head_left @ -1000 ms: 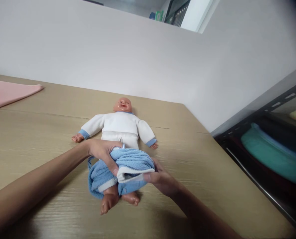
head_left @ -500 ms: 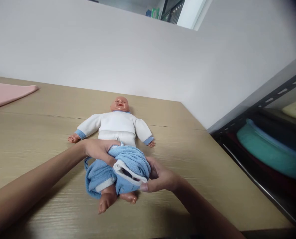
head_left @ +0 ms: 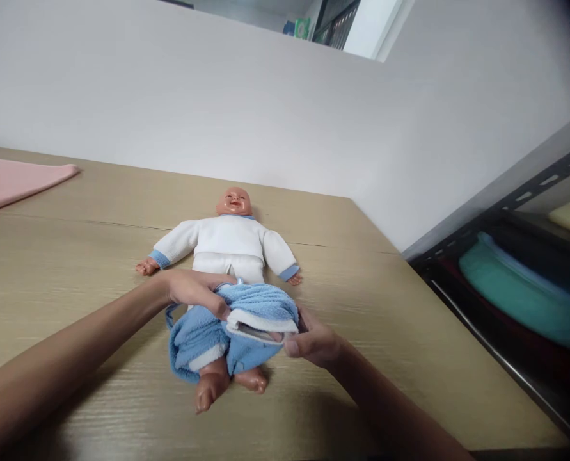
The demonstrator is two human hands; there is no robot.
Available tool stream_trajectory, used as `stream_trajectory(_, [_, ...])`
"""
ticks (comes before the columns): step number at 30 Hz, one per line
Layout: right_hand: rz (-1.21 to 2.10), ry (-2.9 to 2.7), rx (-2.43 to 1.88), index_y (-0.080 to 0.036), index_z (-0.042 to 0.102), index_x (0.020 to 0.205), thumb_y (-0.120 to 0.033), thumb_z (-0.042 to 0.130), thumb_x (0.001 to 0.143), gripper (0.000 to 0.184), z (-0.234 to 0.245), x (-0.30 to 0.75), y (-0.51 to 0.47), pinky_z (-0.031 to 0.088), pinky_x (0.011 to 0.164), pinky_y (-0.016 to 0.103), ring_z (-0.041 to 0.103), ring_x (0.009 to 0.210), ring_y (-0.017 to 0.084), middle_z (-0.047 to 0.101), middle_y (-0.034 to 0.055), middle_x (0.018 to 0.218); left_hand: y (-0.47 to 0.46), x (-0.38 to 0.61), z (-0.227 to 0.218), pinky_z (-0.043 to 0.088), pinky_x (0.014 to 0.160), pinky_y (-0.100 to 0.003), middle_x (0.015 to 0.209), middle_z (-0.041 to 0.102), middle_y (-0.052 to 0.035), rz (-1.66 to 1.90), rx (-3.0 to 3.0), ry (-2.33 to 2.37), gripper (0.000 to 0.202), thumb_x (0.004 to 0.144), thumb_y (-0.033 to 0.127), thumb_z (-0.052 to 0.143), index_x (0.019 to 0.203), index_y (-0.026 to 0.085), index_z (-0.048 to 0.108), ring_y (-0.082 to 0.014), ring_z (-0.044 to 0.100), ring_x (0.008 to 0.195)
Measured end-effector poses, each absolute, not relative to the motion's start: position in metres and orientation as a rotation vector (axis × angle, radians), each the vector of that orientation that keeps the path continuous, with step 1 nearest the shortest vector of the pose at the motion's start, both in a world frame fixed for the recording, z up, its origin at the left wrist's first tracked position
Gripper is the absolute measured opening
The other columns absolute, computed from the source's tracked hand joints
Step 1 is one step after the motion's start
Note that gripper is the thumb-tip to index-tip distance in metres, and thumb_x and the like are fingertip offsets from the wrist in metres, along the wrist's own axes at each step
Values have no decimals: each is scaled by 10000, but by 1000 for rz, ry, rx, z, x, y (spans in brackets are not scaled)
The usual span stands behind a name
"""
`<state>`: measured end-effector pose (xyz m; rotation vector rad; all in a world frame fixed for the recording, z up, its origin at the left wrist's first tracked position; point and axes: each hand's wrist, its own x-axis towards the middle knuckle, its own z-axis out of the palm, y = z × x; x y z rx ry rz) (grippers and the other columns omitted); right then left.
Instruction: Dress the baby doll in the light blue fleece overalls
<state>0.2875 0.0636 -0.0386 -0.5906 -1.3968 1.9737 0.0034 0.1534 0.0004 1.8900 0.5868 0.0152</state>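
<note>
A baby doll (head_left: pixel 229 237) in a white top with blue cuffs lies on its back on the table, head toward the wall. Blue terry trousers (head_left: pixel 260 301) with white hems are bunched around its legs, and both feet stick out at the near end. My left hand (head_left: pixel 196 289) grips the bunched cloth at the upper left of one trouser leg, thumb by the white hem. On the other side, my right hand (head_left: pixel 311 339) pinches the right end of that hem, thumb outside. The hem gapes between my hands. Some fingers are hidden behind the cloth.
The wooden table (head_left: pixel 385 358) reaches back to a white wall (head_left: pixel 265 115). A pink cloth (head_left: pixel 20 182) lies at the far left. Beyond the table's right edge stands a dark metal rack (head_left: pixel 510 211) with a teal basin-like item (head_left: pixel 515 288).
My right hand has moved slightly right and up, stretching the white hem wider and flatter. My left hand keeps its grip on the cloth.
</note>
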Motion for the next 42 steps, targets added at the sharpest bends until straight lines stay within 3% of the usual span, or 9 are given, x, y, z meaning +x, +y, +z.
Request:
stream_trajectory(4, [1819,-1402,-769,-218,812,1281,-441,1040,731,635,-36,284,57,566,1016,366,712,1099,272,805,53,1177,148,11,5,604,807,-292,961,772,-11,6,1669,382,581,689,624,994,1014,200,767,-240,702,906])
stream_trajectory(6, [1619,-1417,-879,-216,811,1242,-438,950,828,491,-35,279,54,580,988,379,708,1107,288,806,69,1196,143,19,12,589,798,-288,912,754,-1,25,1675,387,545,707,619,1004,969,201,773,-227,692,871])
stream_trajectory(12, [1032,-1527,-1249,-221,692,1008,-348,684,916,156,-25,272,56,532,798,347,616,863,236,685,12,920,124,39,31,517,743,-295,907,713,-9,96,1829,715,378,890,565,821,941,210,703,-234,664,870])
stream_trajectory(17, [992,-1532,-1464,-236,685,1142,-393,718,880,308,-13,269,22,553,900,411,660,983,304,720,56,1018,114,44,27,523,812,-326,1053,781,-49,223,1932,902,244,928,450,694,987,215,665,-291,718,1030])
stream_trajectory(23, [1251,-1405,-1461,-250,672,1427,-486,784,992,508,-44,261,-46,612,928,413,729,1053,329,781,104,1197,100,47,14,483,733,-395,969,784,-88,138,2290,816,308,868,439,816,1049,220,696,-344,761,903])
stream_trajectory(27, [918,-1436,-1592,-262,720,1283,-489,800,941,418,-78,268,-59,576,774,406,702,833,307,778,72,1001,91,50,13,537,768,-459,1073,804,-189,23,2444,920,410,820,395,873,1127,184,700,-453,782,1000])
stream_trajectory(31, [473,-1516,-1652,-275,718,1139,-367,762,877,280,-88,270,-60,581,888,473,713,951,366,755,97,1026,82,53,17,594,885,-516,1236,803,-248,-170,2499,979,524,821,429,904,1211,148,695,-513,777,1146])
stream_trajectory(35, [373,-1473,-1650,-255,719,1224,-318,672,889,344,-93,265,-62,606,1036,486,732,1185,382,762,132,1268,73,56,16,617,923,-487,1258,820,-209,-184,2587,1019,606,830,464,921,1294,143,700,-470,794,1170])
stream_trajectory(42, [768,-1137,-1696,-163,719,1455,-510,712,890,663,-128,268,-65,609,1164,463,734,1377,408,794,176,1444,75,57,13,575,844,-388,1189,839,-132,-65,2517,965,606,837,374,924,1345,179,656,-387,810,1103])
